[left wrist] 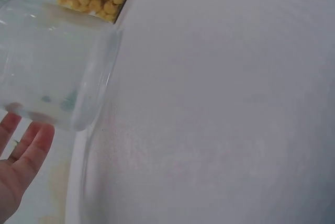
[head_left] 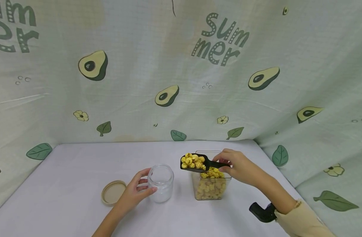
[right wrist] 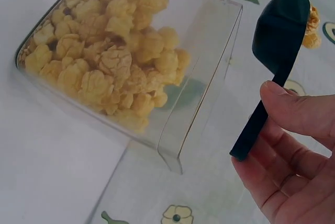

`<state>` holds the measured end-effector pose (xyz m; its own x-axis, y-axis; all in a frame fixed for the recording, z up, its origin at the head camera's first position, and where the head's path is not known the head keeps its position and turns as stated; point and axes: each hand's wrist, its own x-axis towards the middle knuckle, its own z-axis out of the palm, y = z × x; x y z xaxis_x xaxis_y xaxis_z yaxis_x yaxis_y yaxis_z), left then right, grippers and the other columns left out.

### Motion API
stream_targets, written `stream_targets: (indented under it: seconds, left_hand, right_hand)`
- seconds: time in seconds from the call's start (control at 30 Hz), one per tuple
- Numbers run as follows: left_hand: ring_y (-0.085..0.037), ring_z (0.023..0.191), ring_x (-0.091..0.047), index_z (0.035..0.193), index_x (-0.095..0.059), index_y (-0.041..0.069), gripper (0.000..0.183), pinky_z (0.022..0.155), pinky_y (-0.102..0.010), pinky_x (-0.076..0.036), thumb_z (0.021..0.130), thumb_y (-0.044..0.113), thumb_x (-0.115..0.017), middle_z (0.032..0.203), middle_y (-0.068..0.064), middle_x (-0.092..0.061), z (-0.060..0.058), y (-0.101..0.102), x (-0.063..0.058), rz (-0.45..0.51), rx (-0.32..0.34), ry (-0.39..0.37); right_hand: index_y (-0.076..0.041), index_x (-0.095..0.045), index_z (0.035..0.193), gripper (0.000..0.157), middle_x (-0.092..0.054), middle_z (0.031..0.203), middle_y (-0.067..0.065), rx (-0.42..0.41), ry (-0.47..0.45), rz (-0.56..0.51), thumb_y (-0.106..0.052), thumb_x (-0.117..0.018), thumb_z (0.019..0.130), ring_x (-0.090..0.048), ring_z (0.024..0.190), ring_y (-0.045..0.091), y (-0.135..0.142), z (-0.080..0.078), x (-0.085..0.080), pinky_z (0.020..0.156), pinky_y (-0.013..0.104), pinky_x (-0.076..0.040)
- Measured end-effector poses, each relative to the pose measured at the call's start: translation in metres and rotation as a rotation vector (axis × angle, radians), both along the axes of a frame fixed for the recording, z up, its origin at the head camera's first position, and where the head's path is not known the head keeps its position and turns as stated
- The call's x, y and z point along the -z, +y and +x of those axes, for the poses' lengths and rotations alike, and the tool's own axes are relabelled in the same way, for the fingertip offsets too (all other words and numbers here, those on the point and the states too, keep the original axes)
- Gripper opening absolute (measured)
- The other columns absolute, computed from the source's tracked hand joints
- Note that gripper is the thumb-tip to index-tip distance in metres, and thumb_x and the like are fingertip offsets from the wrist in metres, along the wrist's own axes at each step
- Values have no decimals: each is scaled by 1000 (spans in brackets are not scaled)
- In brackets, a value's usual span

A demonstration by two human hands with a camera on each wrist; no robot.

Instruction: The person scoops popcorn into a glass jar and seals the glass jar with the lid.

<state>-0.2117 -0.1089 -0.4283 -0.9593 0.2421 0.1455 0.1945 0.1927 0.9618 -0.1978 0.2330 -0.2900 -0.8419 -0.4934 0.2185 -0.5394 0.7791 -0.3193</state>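
Note:
My right hand [head_left: 237, 166] pinches the handle of a black scoop [head_left: 209, 164] between thumb and fingers. Yellow popcorn [head_left: 192, 161] fills the scoop, which is held roughly level above the left part of a clear square container [head_left: 196, 188]. More popcorn [right wrist: 89, 51] lies in that container, as the right wrist view shows. With its thumb in front and fingers round the left side, my left hand [head_left: 136, 192] holds a clear round jar [head_left: 161, 186]. The jar stands upright on the table with its mouth uncovered, and nothing shows inside it.
A round lid with a tan rim [head_left: 113, 193] lies on the white table [head_left: 77, 184], left of the left hand. Near the right forearm is a black curved piece [head_left: 263, 213]. A cloth printed with avocados [head_left: 93, 65] hangs behind the table and at its sides.

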Motion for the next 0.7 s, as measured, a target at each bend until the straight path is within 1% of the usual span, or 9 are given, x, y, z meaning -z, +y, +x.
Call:
stream_targets:
  seconds: [0.17, 0.3, 0.57, 0.7]
  left_hand:
    - [-26, 110, -53, 133, -45, 15, 64, 90, -31, -52, 77, 17, -75, 133, -10, -48, 0, 0, -1, -14, -22, -16]
    - [-26, 110, -53, 133, -45, 15, 64, 91, -32, -51, 77, 16, -75, 134, -10, -47, 0, 1, -1, -9, -22, -31]
    - [-25, 111, -53, 134, -43, 15, 65, 91, -33, -51, 78, 19, -75, 136, -11, -45, -2, 2, -2, -10, -16, -60]
    - [-23, 111, -53, 134, -43, 16, 65, 91, -31, -52, 78, 20, -75, 136, -10, -46, -3, 1, -2, -9, -17, -71]
  right_hand:
    - [-10, -65, 103, 25, -57, 87, -5, -30, -19, -13, -2, -69, 80, -53, 79, 8, -11, -5, 3, 66, 23, -51]
    - [-10, -65, 104, 26, -57, 87, -5, -48, -21, -2, -2, -69, 80, -53, 79, 8, -19, -9, 5, 66, 22, -50]
    - [-11, -67, 102, 24, -57, 86, -5, -56, -14, 53, -3, -70, 79, -53, 79, 8, -38, -17, 8, 68, 23, -49]
    - [-12, -67, 102, 24, -57, 87, -5, -58, 5, 93, -4, -70, 79, -53, 80, 9, -47, -20, 9, 68, 23, -49]
